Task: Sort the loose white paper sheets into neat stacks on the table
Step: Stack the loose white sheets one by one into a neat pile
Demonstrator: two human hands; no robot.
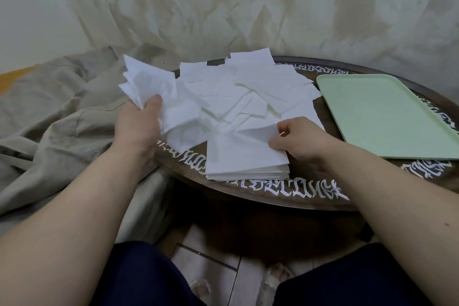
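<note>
Round dark bench [248, 196] with white lettering, against draped cloth [62, 112]. Left grip [137, 124] clenched on a fanned bunch of sheets [146, 82]. Right grip [295, 141] pinching the top sheet of the neat stack [246, 159]. Loose sheets [248, 92] just beyond both; green tray [387, 114] rightward.

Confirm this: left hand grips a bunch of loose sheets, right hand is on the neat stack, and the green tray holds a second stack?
Not quite. In the head view the green tray holds nothing; the left hand and right hand are as stated, the neat stack sitting on the table.
</note>
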